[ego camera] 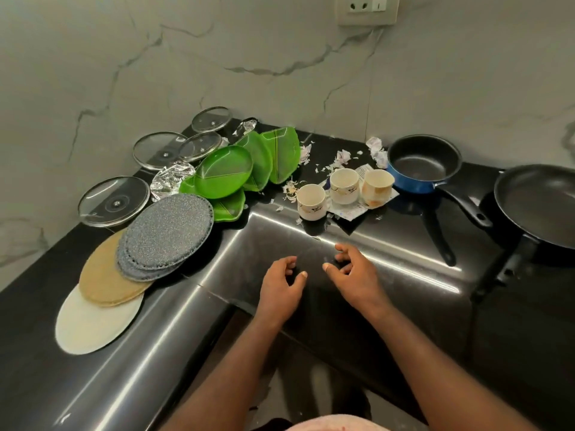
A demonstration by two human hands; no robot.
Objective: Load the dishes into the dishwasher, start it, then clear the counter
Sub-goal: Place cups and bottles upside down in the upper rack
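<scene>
- Green plates (230,172) lie overlapping in a loose heap at the back of the counter (280,231), in its corner.
- Left of them a stack of grey plates (168,234) rests partly on a tan plate (102,275), which overlaps a white plate (90,325).
- Four glass lids (113,200) lie flat along the left wall (280,57), with crumpled foil (171,181) between them and the green plates.
- Three cups (343,185) stand upright right of the green plates, two of them on a printed leaflet (351,209), with paper scraps (342,158) behind.
- A blue saucepan (423,163) sits just right of the cups, and a frying pan (538,203) is farther right.
- The left hand (281,286) is over the counter's front edge, fingers loosely curled, holding nothing.
- The right hand (354,272) is just beside it, thumb and fingers bent and slightly apart, also holding nothing.
- I cannot tell whether either hand touches the counter.
- A socket (367,7) sits high on the wall.
</scene>
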